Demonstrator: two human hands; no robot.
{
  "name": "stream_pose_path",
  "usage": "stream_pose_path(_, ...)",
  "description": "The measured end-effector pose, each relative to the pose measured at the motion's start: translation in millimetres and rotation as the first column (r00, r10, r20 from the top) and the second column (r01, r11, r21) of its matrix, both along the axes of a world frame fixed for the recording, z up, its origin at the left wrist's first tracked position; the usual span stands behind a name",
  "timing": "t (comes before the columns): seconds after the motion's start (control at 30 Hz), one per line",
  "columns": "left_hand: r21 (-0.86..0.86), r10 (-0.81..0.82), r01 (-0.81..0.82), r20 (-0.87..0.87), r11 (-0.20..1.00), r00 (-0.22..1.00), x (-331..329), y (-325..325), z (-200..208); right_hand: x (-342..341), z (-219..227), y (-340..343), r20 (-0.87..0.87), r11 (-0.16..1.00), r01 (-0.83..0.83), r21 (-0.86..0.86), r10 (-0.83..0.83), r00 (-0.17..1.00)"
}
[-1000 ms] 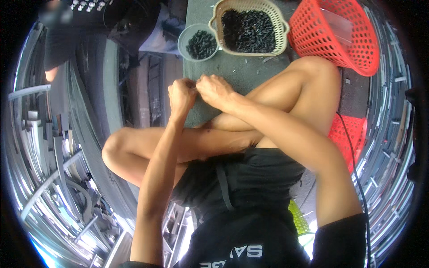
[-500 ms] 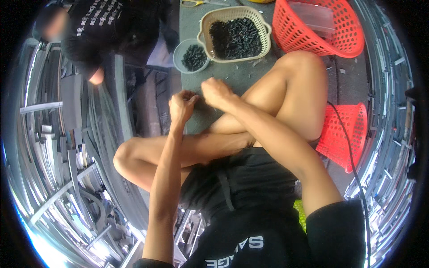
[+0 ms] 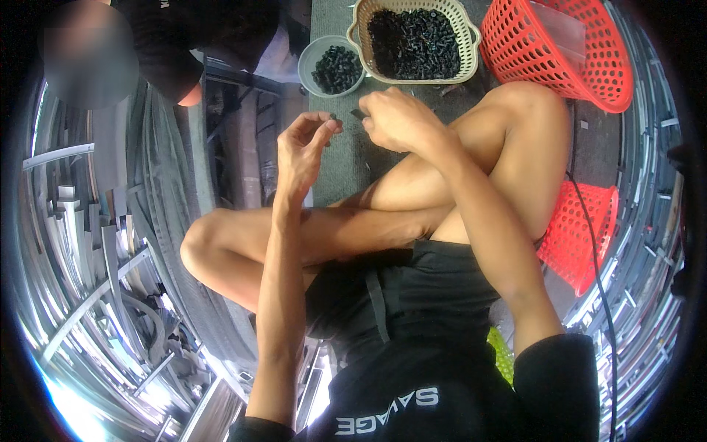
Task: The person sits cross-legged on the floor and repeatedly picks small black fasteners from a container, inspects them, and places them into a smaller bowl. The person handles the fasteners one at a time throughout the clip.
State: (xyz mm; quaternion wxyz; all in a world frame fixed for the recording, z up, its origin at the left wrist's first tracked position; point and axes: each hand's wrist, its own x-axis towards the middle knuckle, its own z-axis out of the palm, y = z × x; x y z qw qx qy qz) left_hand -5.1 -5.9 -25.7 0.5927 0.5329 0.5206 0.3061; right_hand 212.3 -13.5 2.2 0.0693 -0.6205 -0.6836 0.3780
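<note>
My left hand (image 3: pixel 303 151) is closed in a pinch on a small black part (image 3: pixel 333 116), held up between thumb and fingertips. Just to its right, my right hand (image 3: pixel 401 121) is closed round a dark, thin-ended piece (image 3: pixel 359 113) that pokes out toward the left hand; the fingers cover most of it, so its kind is hidden. The two held things are a short gap apart. Beyond my hands stand a clear round bowl (image 3: pixel 303 72) with small black parts (image 3: pixel 337 70) and a cream plastic basket (image 3: pixel 473 43) heaped with more black parts (image 3: pixel 416 46).
A large red basket (image 3: pixel 515 44) with a clear plastic piece stands at the far right. Another red basket (image 3: pixel 582 236) is beside my knee, with a black cable (image 3: pixel 595 258) over it. Metal strips (image 3: pixel 81 250) fill the left. Another person's dark sleeve (image 3: pixel 166 70) shows at far left.
The view has shifted, so the baskets and bowl sit higher and further right. My hands have turned, and the small black part and the dark piece now show between my fingers.
</note>
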Motion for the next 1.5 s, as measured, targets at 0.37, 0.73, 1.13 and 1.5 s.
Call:
stream_pose_path(0.37,0.115,0.132,-0.159,0.213,0.981,0.968,2,2,22,-2,56,-6,-0.295,0.948,0.172,0.268,-0.089,0.951)
stream_pose_path(0.73,0.109,0.163,-0.220,0.387,0.969,0.907,-4,5,34,-27,60,-5,-0.552,0.845,0.346,0.409,-0.073,0.831)
stream_pose_path(1.13,0.108,0.067,-0.144,0.520,0.984,0.851,-5,6,36,-22,52,-3,-0.582,0.822,0.403,0.401,-0.111,0.806)
stream_pose_path(1.5,0.061,0.186,-0.225,0.381,0.972,0.906,-6,5,35,71,63,16,-0.714,0.571,0.787,0.234,-0.448,0.538)
